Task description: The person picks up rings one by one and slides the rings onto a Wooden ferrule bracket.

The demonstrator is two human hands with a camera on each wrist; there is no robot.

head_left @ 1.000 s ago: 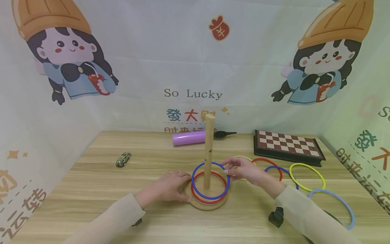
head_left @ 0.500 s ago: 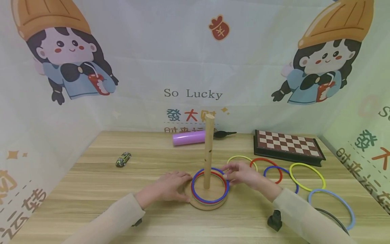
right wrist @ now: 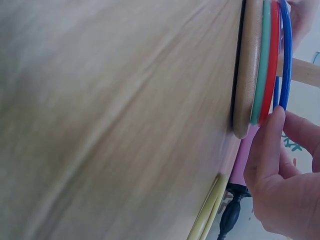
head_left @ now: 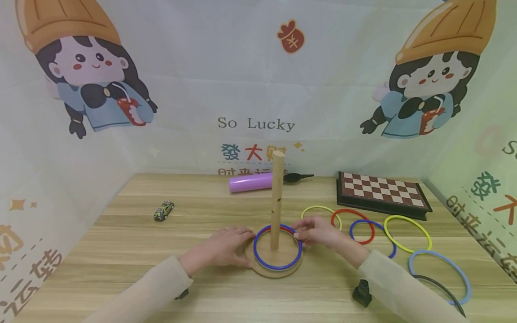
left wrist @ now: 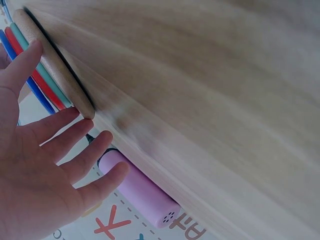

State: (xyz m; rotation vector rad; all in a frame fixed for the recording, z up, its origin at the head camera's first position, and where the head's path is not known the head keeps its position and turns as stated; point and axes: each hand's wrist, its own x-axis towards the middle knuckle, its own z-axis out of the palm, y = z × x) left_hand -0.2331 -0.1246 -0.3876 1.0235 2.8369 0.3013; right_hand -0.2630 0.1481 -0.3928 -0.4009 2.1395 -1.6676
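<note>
A wooden peg (head_left: 277, 193) rises from a round wooden base (right wrist: 248, 65) on the table. Stacked around it are a green ring (right wrist: 262, 65) at the bottom, a red ring (right wrist: 271, 65) above it, and a blue ring (head_left: 278, 268) on top. My right hand (head_left: 321, 231) pinches the blue ring at its right edge, between thumb and fingertips. In the right wrist view, the blue ring stands slightly off the red one on that side. My left hand (head_left: 222, 246) has its fingers spread and extended, with thumb and fingertips right at the base's left edge.
On the right lie several loose rings: yellow (head_left: 407, 216), red (head_left: 343, 211), dark blue (head_left: 395, 246), light blue (head_left: 466, 278) and black (head_left: 448, 291). Behind are a chessboard box (head_left: 383, 190) and a purple pump (head_left: 250, 182). A toy car (head_left: 164, 211) sits at left.
The right hand has lowered the blue ring along the peg, from tilted above the red ring to close over it. The left hand has stayed at the base.
</note>
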